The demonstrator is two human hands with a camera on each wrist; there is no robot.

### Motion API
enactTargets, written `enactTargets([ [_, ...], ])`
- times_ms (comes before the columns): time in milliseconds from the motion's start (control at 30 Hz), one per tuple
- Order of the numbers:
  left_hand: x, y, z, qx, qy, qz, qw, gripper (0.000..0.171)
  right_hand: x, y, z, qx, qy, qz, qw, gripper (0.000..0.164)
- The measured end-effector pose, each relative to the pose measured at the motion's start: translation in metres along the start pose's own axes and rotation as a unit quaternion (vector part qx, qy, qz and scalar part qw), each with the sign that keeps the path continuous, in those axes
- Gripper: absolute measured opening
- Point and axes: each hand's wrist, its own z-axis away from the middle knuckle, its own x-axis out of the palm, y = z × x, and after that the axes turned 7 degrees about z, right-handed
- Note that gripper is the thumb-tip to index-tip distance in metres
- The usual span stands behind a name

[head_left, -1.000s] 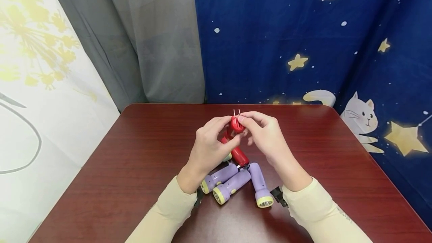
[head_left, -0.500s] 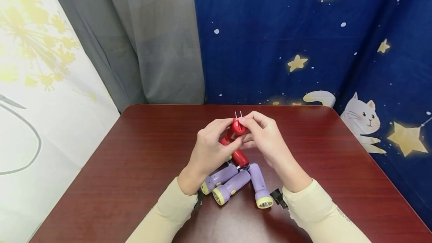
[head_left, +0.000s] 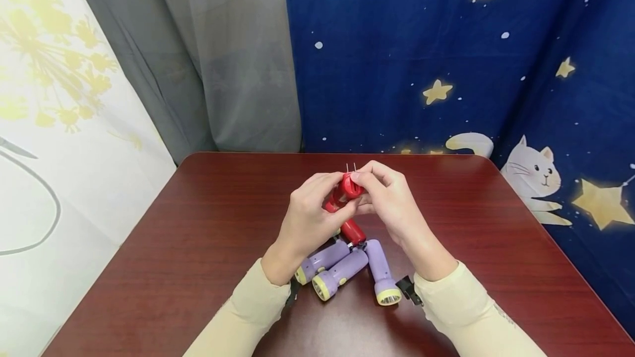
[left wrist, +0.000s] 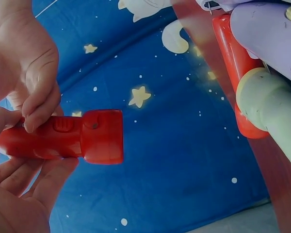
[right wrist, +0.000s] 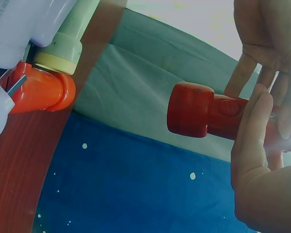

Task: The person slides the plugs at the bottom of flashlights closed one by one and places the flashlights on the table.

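A red flashlight [head_left: 351, 187] with two thin metal plug prongs at its tail is held up above the table by both hands. My left hand [head_left: 308, 205] grips its body between thumb and fingers. From the other side, my right hand [head_left: 394, 200] pinches the tail end, its thumb beside the prongs. In the left wrist view the red flashlight [left wrist: 63, 136] lies sideways, showing its switch and wide head. The right wrist view shows the same red head [right wrist: 189, 109] pointing left, with the prongs out of sight there.
Below the hands, a second red flashlight [head_left: 353, 232] and three purple flashlights [head_left: 342, 273] with yellow rims lie clustered on the reddish-brown table [head_left: 223, 225]. A pale green flashlight [left wrist: 276, 104] lies beside them, mostly covered in the head view. Curtains hang behind the table.
The held flashlight has shifted slightly right and down in the head view. The lower fingers of my right hand have drawn in beneath it. The flashlights on the table stay put.
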Motion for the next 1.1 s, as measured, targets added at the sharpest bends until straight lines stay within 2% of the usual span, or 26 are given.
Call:
enactTargets([
  [333,-0.0013,-0.0059,0.001,-0.006,0.004,0.012,0.9999,0.04,0.0041,0.0018,-0.002,0.003,-0.004,-0.019,1.0,0.01],
  [1100,-0.0085,-0.0088,0.0016,-0.022,0.001,0.006,0.9997,0.039,0.0087,0.0,-0.0001,0.007,-0.025,0.008,1.0,0.02],
])
